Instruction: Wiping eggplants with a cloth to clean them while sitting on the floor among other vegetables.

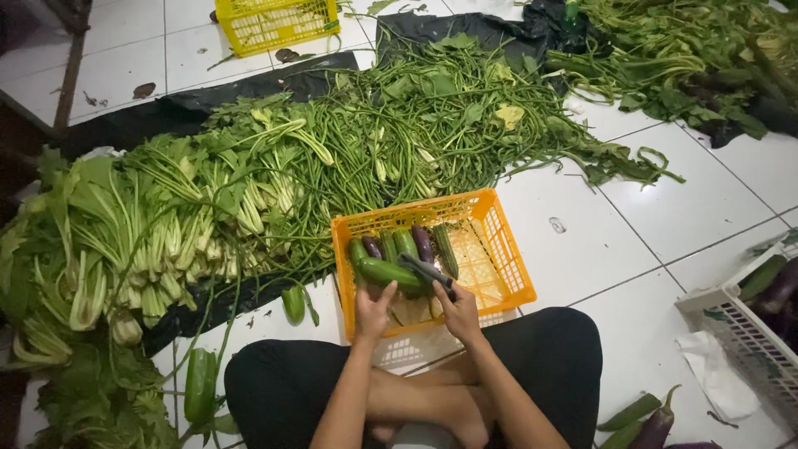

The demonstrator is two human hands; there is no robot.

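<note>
The person sat cross-legged on the white tiled floor (632, 241), both hands reaching into an orange plastic crate (507, 274) set just in front of the knees. The left hand (373, 310) had its grip closed around the near end of a green cucumber (389, 273), fingers curled under it and thumb on top. The right hand (459, 313) was clamped on the handle of a dark knife (426, 270), whose blade lay across the cucumber's other end. Inside the crate, behind the cucumber, lay more green cucumbers and two purple eggplants (423, 242), side by side against the far wall.

To the left of the crate, long beans (391, 141) and bundled leafy greens (150, 241) were heaped on black plastic sheeting (208, 104). Two loose green vegetables (201, 384) lay on the floor by the left knee. A yellow crate (274, 23) stood at the far edge, cut off by the frame. At the right, a white basket (731, 333) held dark vegetables, only partly in view, with a crumpled white cloth (713, 370) just beside it. An eggplant (655, 426) and green pods lay near the right knee. The knife's edge was hard to make out in the dim light.
</note>
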